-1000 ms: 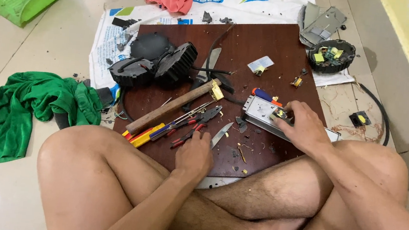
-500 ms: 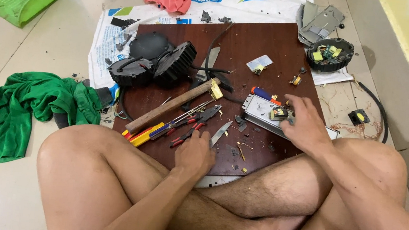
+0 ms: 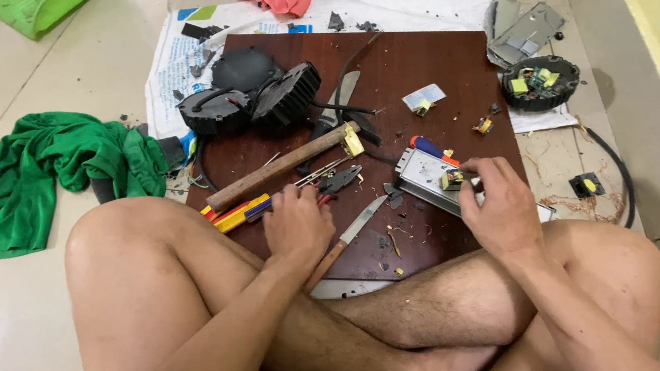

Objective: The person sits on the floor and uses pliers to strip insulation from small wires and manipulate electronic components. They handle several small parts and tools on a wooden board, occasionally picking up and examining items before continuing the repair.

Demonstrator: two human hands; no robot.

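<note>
Two hands at work: right hand [image 3: 499, 208] pinches a yellow part [image 3: 452, 179] on the metal case [image 3: 426, 174]; left hand [image 3: 297, 221] closes on the pliers [image 3: 337, 181]. Next move likely needs a firm pull.

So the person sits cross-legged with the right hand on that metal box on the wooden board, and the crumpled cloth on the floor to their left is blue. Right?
Not quite: the head view shows the crumpled cloth on the floor is green, not blue. The rest holds: the person sits cross-legged, and the right hand rests on the metal box on the wooden board.
</note>
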